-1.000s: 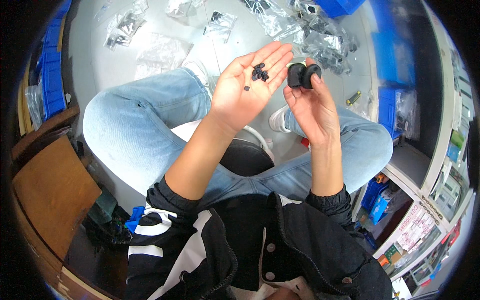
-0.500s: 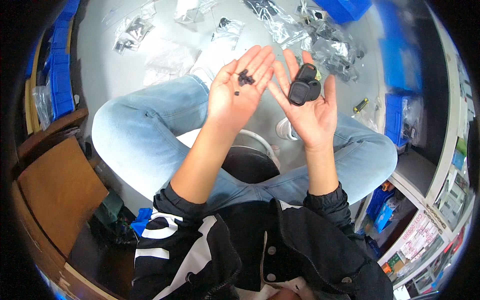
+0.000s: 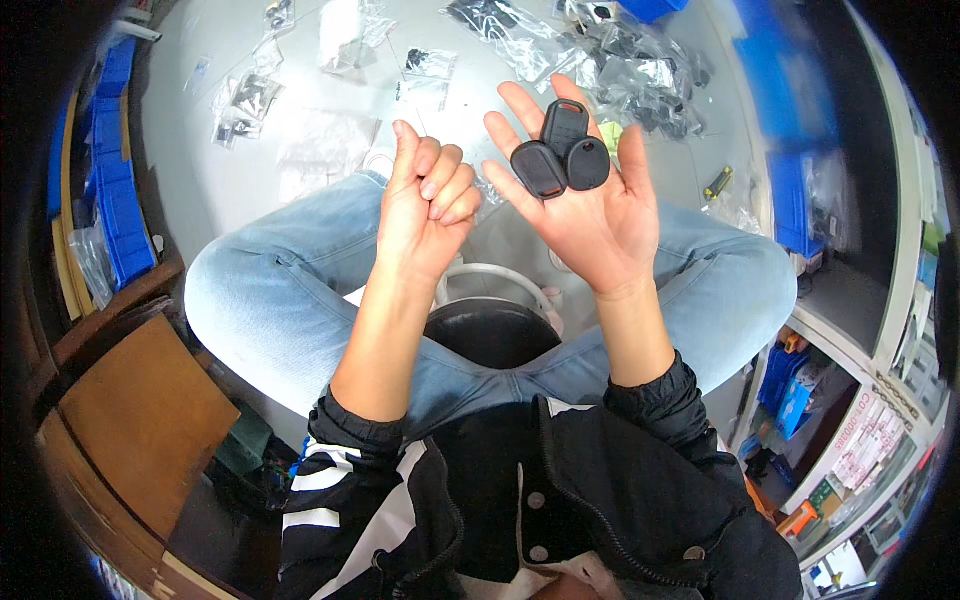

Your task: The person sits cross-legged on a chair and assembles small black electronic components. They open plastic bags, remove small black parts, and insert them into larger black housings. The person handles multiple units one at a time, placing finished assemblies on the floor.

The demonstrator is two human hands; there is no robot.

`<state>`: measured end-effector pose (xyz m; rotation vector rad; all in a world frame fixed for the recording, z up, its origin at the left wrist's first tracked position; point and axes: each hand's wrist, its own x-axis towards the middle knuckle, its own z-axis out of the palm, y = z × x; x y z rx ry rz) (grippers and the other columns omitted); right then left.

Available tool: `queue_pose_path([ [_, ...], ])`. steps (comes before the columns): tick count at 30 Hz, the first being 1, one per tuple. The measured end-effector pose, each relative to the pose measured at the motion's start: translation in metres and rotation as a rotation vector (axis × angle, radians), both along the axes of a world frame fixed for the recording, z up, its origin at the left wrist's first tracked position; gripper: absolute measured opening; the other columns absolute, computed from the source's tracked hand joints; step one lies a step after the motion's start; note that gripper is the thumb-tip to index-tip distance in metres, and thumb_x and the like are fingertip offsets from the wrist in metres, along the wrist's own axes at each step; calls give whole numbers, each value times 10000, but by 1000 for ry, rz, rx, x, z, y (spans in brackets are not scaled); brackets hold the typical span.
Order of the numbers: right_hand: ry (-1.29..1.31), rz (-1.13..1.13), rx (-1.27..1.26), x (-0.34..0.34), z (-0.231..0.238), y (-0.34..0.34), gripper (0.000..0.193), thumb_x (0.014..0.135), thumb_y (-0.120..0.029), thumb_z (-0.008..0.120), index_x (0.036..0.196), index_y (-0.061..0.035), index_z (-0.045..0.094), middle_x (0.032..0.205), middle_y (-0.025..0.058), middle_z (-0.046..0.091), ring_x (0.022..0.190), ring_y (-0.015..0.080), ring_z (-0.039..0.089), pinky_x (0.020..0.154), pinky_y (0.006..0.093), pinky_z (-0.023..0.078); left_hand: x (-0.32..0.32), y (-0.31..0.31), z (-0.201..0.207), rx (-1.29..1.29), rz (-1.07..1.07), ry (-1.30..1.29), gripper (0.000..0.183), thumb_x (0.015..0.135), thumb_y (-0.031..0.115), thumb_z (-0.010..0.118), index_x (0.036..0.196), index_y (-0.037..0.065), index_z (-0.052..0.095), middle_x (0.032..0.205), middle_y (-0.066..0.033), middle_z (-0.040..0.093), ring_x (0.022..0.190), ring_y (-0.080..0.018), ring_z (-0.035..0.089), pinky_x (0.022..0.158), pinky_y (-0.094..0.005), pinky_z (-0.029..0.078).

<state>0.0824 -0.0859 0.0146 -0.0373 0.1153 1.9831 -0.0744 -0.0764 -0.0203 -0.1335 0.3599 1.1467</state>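
Grey floor (image 3: 250, 190) fills the upper half of the view, strewn with clear plastic bags (image 3: 340, 30) of small parts from 11 o'clock round to 1 o'clock. Blue bins (image 3: 115, 200) line the wall at 9 o'clock, and shelving (image 3: 850, 400) with coloured boxes runs down the 3 to 4 o'clock side. A brown cardboard sheet (image 3: 140, 420) lies at 8 o'clock.

Seated person, legs in light blue jeans (image 3: 270, 300) crossed over a round black stool (image 3: 490, 335), black jacket with white stripes at 6 o'clock. Both forearms rise from the sleeves toward 12 o'clock, bare to the cuff.

Left hand (image 3: 425, 210): clenched into a loose fist, fingers curled over the palm, thumb side upward; whether anything is enclosed cannot be told.

Right hand (image 3: 590, 200): released and flat, palm up, fingers spread and pointing toward 12 o'clock. Three black key-fob shells (image 3: 560, 155) rest on the bases of the fingers, touching one another in a cluster: one elongated piece with a loop at 12 o'clock, one oval piece at 8 o'clock, one rounded piece at 4 o'clock. No finger closes over them.

The two hands stand side by side, just apart, above the knees. A small yellow-handled tool (image 3: 717, 182) lies on the floor at 2 o'clock of the right hand.
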Motion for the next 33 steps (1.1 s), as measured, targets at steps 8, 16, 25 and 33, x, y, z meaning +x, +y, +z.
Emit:
queue_pose_path([
  [8,-269,-38,-21,-2,9,-5,519,953,-365,296,1376,-76,215,1415,201,203,1270,292,309,1065,492,208,2,-7,33,210,-120,418,339,928,278,460,1085,-10,548,504,54,312,414,-27,230,382,-177,190],
  [16,-648,56,-44,-12,16,-9,525,969,-388,156,1290,-7,319,1285,219,399,1195,262,393,1012,402,319,18,-11,54,948,-222,1777,240,830,99,553,1066,81,591,690,-170,588,610,-241,605,549,-321,455],
  [25,-615,58,-131,-6,28,-4,498,964,-384,251,1250,2,382,1158,145,495,1097,221,472,987,383,349,12,1,54,815,-156,1305,147,852,77,546,982,9,559,691,-58,621,545,-115,559,485,-254,412],
  [33,-760,5,-111,-5,56,-9,442,943,-334,396,1239,-6,404,889,38,513,778,104,465,611,264,427,7,4,62,609,10,814,175,868,110,556,1006,6,528,624,46,487,454,2,300,401,-171,203],
])
